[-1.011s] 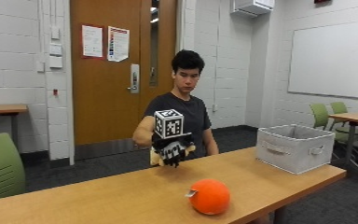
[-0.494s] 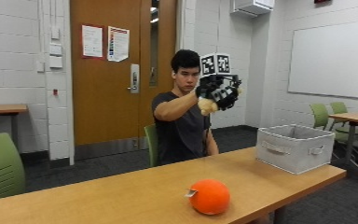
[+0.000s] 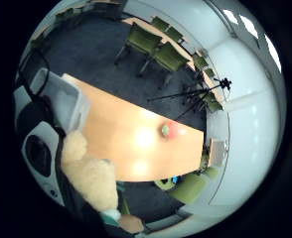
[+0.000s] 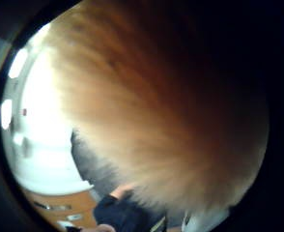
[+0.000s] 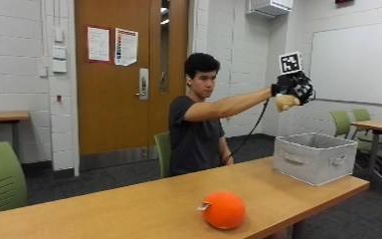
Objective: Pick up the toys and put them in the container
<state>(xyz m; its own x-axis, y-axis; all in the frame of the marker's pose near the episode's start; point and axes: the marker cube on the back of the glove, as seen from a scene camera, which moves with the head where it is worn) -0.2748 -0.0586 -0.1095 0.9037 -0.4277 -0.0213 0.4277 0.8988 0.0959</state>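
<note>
1. The person sits behind the table (image 5: 111,209) with the right arm stretched out and raised. The gloved right hand (image 5: 294,89) is high above the grey container (image 5: 313,157), which stands near the table's far end.
2. The grip is closed round a tan plush toy (image 5: 286,102); the fingers curl over it and its pale fur shows just under the glove. In the little finger side palm view the same fuzzy toy (image 3: 89,176) sits right against the palm, with the container (image 3: 61,101) on the table beneath and to one side.
3. A second toy, an orange ball (image 5: 223,209) with a small tag, rests on the table's near edge, at about 8 o'clock from the container and well apart from it. It is not yet collected.
4. The step in hand looks like the carry to the drop. To do it well, I would bring the hand straight over the open top, lower it toward the rim, and only then uncurl the fingers, so that the light toy falls inside rather than bouncing off the wall.
5. The thumb side palm view is filled with fur, so judge the line-up from the other views.
6. Two papers hang on the door (image 5: 128,74), but their print is too small to read. No brand or label is legible on the toys or container.
</note>
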